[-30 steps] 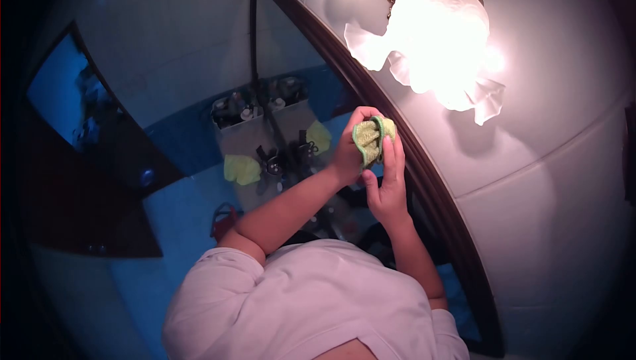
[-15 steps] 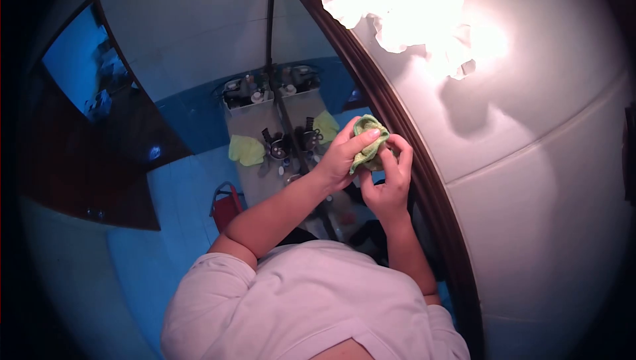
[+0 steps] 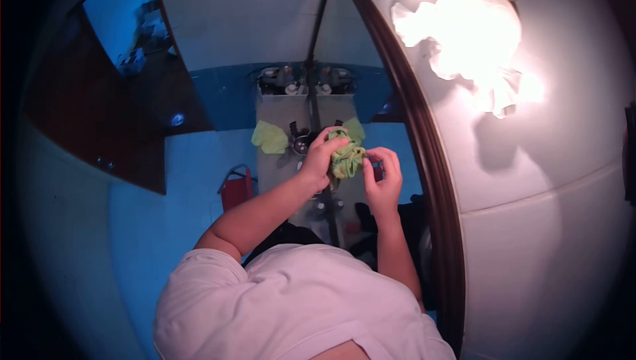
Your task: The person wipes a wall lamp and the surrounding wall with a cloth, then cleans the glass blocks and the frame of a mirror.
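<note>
My left hand (image 3: 319, 162) is closed around a crumpled green cloth (image 3: 347, 158), its thumb pressed over the top. The cloth is bunched into folds with a darker green edge, and whether anything is wrapped inside is hidden. My right hand (image 3: 384, 178) is at the cloth's right side, thumb and fingertips curled and pinching its edge. Both hands are raised over a counter beside a mirror. Another light-green cloth (image 3: 270, 137) lies flat on the counter, to the left of my left hand.
A dark cup with a comb (image 3: 301, 143) stands behind my left hand. Farther back is a white tray of toiletries (image 3: 281, 89). The mirror's brown frame (image 3: 424, 141) runs along the right, below a lit wall lamp (image 3: 474, 32). A red chair (image 3: 236, 191) stands at the left.
Both hands have moved left and slightly lower in view with the cloth, which is now bunched into tighter folds. My right fingers have shifted to its outer edge. The camera view has turned.
</note>
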Motion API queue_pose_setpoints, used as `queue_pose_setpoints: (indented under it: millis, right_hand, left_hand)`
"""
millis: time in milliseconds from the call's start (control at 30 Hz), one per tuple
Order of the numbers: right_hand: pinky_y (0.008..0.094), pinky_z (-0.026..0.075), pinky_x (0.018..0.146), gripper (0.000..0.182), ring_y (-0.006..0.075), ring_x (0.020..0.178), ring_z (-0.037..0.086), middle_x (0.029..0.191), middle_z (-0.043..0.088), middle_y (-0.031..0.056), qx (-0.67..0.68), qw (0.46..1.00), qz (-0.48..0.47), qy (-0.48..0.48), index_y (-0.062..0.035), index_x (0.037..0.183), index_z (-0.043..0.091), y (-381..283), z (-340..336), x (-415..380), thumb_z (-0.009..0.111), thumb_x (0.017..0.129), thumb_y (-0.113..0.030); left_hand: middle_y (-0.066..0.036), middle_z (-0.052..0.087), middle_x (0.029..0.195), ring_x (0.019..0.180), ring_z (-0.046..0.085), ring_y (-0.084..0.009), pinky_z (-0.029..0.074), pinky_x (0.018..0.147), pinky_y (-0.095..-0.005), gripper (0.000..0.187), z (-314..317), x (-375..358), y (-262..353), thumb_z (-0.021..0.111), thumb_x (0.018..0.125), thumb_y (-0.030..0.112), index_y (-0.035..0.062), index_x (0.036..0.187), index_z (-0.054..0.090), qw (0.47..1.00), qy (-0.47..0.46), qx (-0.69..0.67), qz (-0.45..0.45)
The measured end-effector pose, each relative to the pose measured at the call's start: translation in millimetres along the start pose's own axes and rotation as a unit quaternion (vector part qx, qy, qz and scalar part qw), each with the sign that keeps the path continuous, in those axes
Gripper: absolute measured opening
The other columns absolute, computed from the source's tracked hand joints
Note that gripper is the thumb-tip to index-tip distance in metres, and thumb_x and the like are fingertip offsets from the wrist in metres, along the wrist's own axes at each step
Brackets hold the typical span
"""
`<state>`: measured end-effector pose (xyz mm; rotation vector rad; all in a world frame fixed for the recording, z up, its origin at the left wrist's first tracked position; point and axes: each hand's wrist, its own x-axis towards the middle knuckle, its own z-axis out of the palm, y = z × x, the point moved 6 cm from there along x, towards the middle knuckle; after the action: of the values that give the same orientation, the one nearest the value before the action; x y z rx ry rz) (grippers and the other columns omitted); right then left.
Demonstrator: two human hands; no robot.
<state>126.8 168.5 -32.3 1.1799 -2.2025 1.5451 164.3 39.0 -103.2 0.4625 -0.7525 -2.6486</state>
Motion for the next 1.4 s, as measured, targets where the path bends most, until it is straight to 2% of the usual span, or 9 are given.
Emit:
queue_pose_setpoints:
  millis: [300,533,700,833,967,1133,1167,1233,1400]
  right_hand:
    - [0.036,0.046,0.08,0.037,0.031,0.093,0.058,0.103,0.057,0.0159,0.037,0.976,-0.01,-0.213,-0.0011,0.11,0.056,-10,93,6,0.066,0.08,-0.02]
    - [0.0357,0.04,0.093,0.049,0.0331,0.11,0.049,0.124,0.04,0.0197,0.158,0.938,0.068,-0.302,-0.004,0.126,0.046,-24,126,-14,0.062,0.085,-0.026]
    - [0.0402,0.036,0.097,0.059,0.0369,0.117,0.041,0.129,0.033,0.0222,0.053,0.995,0.036,-0.072,-0.0032,0.132,0.037,-16,72,-21,0.064,0.082,-0.023]
    - [0.0443,0.034,0.098,0.063,0.0404,0.122,0.037,0.139,0.023,0.025,-0.031,0.998,-0.043,-0.046,-0.0086,0.135,0.037,-31,29,-20,0.065,0.081,-0.023]
    - [0.0464,0.034,0.099,0.061,0.0452,0.119,0.038,0.134,0.031,0.0276,-0.067,0.997,-0.032,0.025,-0.0179,0.133,0.044,-23,-14,-30,0.069,0.077,-0.02]
    - [0.0434,0.041,0.089,0.057,0.0357,0.102,0.05,0.114,0.046,0.0179,-0.205,0.972,-0.055,0.104,-0.0182,0.117,0.06,-56,-68,-61,0.074,0.062,-0.012]
    - [0.0426,0.042,0.087,0.055,0.0347,0.098,0.05,0.111,0.047,0.0168,-0.237,0.965,-0.041,0.104,-0.0185,0.115,0.061,-59,-76,-65,0.073,0.062,-0.012]
    - [0.0409,0.045,0.082,0.053,0.0326,0.091,0.052,0.104,0.048,0.0148,-0.293,0.951,-0.016,0.1,-0.0191,0.113,0.063,-64,-88,-71,0.072,0.061,-0.011]
    - [0.0395,0.046,0.076,0.05,0.0314,0.086,0.051,0.099,0.047,0.0145,-0.379,0.921,-0.021,0.09,-0.0195,0.111,0.064,-67,-83,-52,0.07,0.063,-0.012]
  left_hand:
    - [-0.006,0.057,0.092,0.084,0.059,-0.0176,0.051,0.067,-0.0352,0.018,-68,-35,35,0.057,0.084,0.01,0.0114,0.101,0.053,0.992,0.083,-0.033,0.093]
    - [-0.006,0.054,0.108,0.101,0.056,-0.0185,0.048,0.086,-0.0332,0.032,-94,-52,42,0.054,0.089,0.024,0.0092,0.117,0.048,0.985,0.062,-0.03,0.161]
    - [-0.004,0.056,0.094,0.088,0.058,-0.0149,0.048,0.077,-0.029,0.024,-48,-20,42,0.052,0.091,0.028,0.0088,0.105,0.052,0.989,0.043,-0.022,0.141]
    - [-0.005,0.058,0.099,0.089,0.058,-0.0165,0.048,0.077,-0.0297,0.026,24,-3,15,0.047,0.092,0.028,0.0079,0.107,0.052,0.995,-0.078,0.002,0.057]
    - [-0.008,0.057,0.109,0.099,0.056,-0.0179,0.046,0.086,-0.0317,0.033,57,-21,-26,0.044,0.094,0.029,0.0048,0.116,0.051,0.95,-0.281,0.046,-0.129]
    - [-0.014,0.047,0.127,0.115,0.048,-0.0235,0.039,0.097,-0.036,0.043,79,-46,-69,0.05,0.09,0.025,0.0048,0.128,0.045,0.898,-0.376,0.09,-0.21]
    - [-0.015,0.044,0.128,0.116,0.045,-0.0255,0.036,0.097,-0.0376,0.044,81,-33,-62,0.05,0.089,0.023,0.0052,0.129,0.044,0.891,-0.358,0.273,-0.061]
    - [-0.017,0.038,0.131,0.119,0.038,-0.0294,0.03,0.098,-0.0409,0.047,97,-16,-38,0.05,0.087,0.019,0.006,0.131,0.042,0.729,-0.258,0.585,0.245]
    - [-0.021,0.028,0.135,0.119,0.031,-0.0363,0.024,0.099,-0.0477,0.053,102,44,-20,0.045,0.084,0.022,0.0065,0.135,0.039,0.629,-0.114,0.675,0.369]
